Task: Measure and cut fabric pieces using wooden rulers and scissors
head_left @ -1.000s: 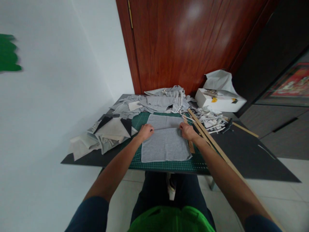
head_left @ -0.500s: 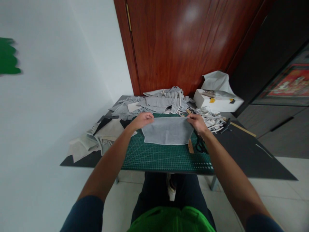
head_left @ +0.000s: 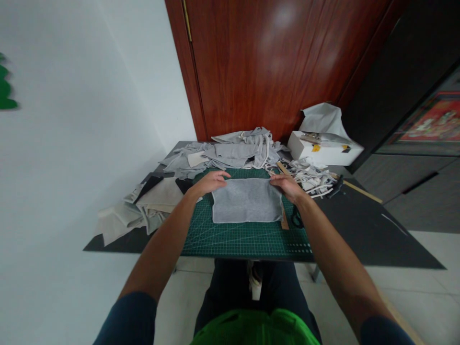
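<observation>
- Both arms reach out straight in front of the person, bare from the short dark sleeves down.
- The left hand (head_left: pixel 212 181) lies palm down, its fingers stretched flat and pointing toward the right.
- The right hand (head_left: pixel 286 184) also lies palm down, its fingers flat and pointing toward the left.
- The two hands are level with each other and well apart.

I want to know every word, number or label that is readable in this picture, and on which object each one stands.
No text can be read.
Green cutting mat: white grid lines and edge marks, too small to read.
White cardboard box: yellow and dark stickers, too blurred to read.
Red framed picture: blurred, no legible words.
</observation>
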{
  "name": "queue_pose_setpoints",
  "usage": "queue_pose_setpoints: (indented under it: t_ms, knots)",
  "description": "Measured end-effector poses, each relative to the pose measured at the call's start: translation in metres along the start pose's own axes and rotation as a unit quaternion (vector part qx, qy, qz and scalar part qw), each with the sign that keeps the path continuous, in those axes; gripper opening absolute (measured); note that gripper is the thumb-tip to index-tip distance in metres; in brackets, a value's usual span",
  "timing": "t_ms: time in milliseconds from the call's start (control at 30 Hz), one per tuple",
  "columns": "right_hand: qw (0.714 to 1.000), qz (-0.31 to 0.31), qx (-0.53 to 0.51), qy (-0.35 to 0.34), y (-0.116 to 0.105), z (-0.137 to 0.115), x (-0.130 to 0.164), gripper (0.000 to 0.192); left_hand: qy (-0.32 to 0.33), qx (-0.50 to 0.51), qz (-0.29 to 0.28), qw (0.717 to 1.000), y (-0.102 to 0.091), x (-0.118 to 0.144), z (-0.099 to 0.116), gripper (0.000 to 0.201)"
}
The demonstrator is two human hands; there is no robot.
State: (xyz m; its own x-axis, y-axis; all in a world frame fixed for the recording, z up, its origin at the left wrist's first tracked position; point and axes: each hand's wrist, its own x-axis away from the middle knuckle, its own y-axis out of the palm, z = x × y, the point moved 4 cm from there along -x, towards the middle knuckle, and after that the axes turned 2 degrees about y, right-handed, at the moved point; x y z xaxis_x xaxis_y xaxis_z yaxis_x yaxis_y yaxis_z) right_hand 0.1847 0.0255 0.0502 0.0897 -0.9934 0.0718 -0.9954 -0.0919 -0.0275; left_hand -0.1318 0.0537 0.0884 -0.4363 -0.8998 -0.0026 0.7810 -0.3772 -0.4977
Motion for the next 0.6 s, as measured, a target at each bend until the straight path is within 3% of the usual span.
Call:
queue_pose_setpoints:
  t_ms: [133,233,300,367,467,600]
  knots:
    - [0.999,-0.037,-0.013,-0.012,0.006,-0.003,0.0,0.016,0.021,-0.258,0.003,0.966,0.0,-0.01,0.003,0.028]
    - [0.997,-0.07,0.0,-0.02,0.018,-0.009,0.002,0.015,0.07,-0.334,-0.031,0.94,0.018,-0.015,0.013,0.033]
    - [0.995,-0.094,0.014,-0.026,0.028,-0.013,0.002,0.014,0.121,-0.29,-0.053,0.948,0.037,-0.019,0.022,0.04]
    - [0.994,-0.107,0.022,-0.029,0.035,-0.016,0.002,0.012,0.157,-0.212,-0.082,0.961,0.056,-0.022,0.029,0.033]
    - [0.995,-0.101,0.008,-0.021,0.036,-0.016,-0.001,0.011,0.14,-0.125,-0.107,0.976,0.071,-0.027,0.032,0.007]
    - [0.997,-0.057,-0.057,0.014,0.024,-0.006,-0.007,0.016,0.077,-0.023,-0.139,0.987,0.069,-0.027,0.03,0.014]
